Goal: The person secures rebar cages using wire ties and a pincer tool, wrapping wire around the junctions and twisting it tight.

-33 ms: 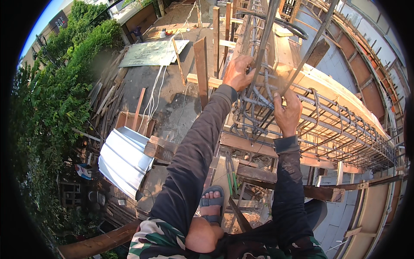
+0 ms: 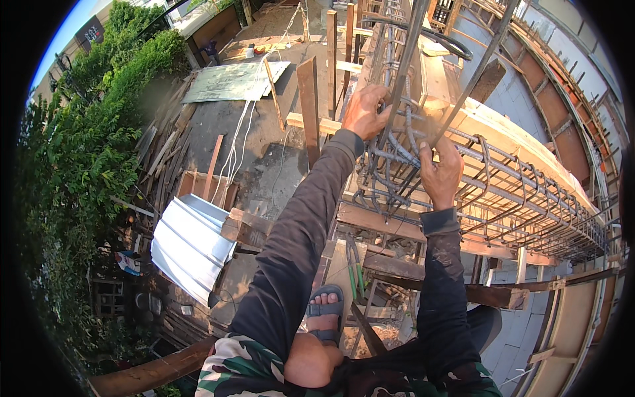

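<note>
Both my hands are at the corner where two cages of steel reinforcing bars meet. My left hand (image 2: pixel 367 114) has its fingers curled round a steel bar (image 2: pixel 399 79) that rises at the cage corner; its fingertips are partly hidden. On the right, my right hand (image 2: pixel 441 172) is closed, thumb up, against the bent bar ends (image 2: pixel 403 151). What lies between its fingers is hidden. The rebar cage (image 2: pixel 522 192) runs off to the right, with square ties around its long bars. Nippers with green handles (image 2: pixel 355 271) lie on a plank below my hands.
My sandalled foot (image 2: pixel 325 311) stands on a narrow plank above a lower level. Timber formwork (image 2: pixel 509 129) lines the cage, and an upright wooden post (image 2: pixel 308 112) stands left of my left hand. White corrugated sheets (image 2: pixel 192 246) and a leafy tree (image 2: pixel 79 165) are lower left.
</note>
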### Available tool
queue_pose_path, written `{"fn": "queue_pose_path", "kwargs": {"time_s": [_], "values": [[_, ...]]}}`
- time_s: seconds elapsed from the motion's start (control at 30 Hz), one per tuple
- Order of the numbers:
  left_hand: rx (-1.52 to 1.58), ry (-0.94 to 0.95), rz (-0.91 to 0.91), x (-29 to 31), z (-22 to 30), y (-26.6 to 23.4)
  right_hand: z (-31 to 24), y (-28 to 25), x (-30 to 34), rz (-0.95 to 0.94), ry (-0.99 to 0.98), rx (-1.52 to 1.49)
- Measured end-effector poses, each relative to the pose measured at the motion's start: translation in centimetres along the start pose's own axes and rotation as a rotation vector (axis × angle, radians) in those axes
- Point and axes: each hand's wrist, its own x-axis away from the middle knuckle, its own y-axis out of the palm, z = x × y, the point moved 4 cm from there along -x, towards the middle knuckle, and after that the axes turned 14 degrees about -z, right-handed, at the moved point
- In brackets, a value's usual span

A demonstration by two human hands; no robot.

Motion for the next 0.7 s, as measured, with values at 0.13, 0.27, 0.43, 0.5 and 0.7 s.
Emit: {"fn": "queue_pose_path", "kwargs": {"time_s": [0.13, 0.27, 0.43, 0.5, 0.7], "values": [[-0.004, 0.022, 0.006, -0.01, 0.02, -0.16, -0.07, 0.04, -0.05, 0.004, 0.004, -0.014], [-0.009, 0.025, 0.01, 0.01, 0.07, -0.14, -0.01, 0.0, 0.01, -0.005, 0.019, -0.012], [-0.015, 0.014, 0.007, 0.08, 0.05, -0.12, -0.08, 0.04, 0.03, 0.018, -0.006, -0.002], [-0.015, 0.018, 0.01, -0.01, 0.07, -0.1, 0.0, 0.03, -0.02, 0.019, -0.006, -0.003], [-0.006, 0.048, 0.023, 0.02, -0.07, -0.08, 0.07, 0.1, -0.02, 0.013, -0.01, -0.011]]}}
